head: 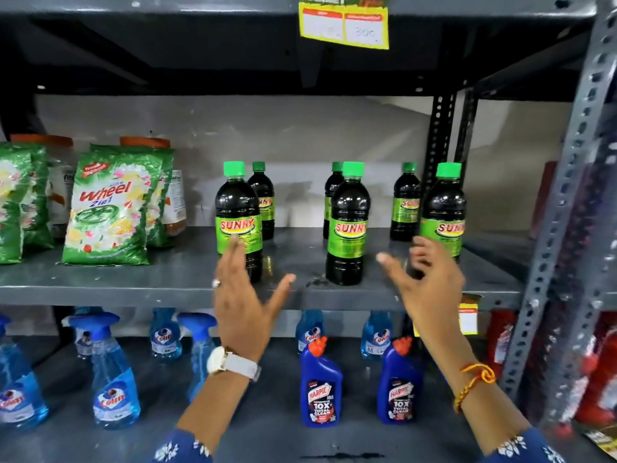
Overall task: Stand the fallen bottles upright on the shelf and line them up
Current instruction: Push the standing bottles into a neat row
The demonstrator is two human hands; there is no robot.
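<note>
Six dark SUNNY bottles with green caps stand upright on a grey metal shelf [167,285], three near its front edge and three behind. The front left bottle [237,215], front middle bottle [348,225] and front right bottle [444,212] form the forward row; the back left bottle [263,198], back middle bottle [332,195] and back right bottle [405,202] stand toward the rear. A person's left hand [243,302], fingers spread and holding nothing, hovers before the front left bottle. The right hand [424,279], likewise unclenched and empty, hangs between the middle and right front bottles. Wheel detergent packs [110,208] fill the shelf's left end.
</note>
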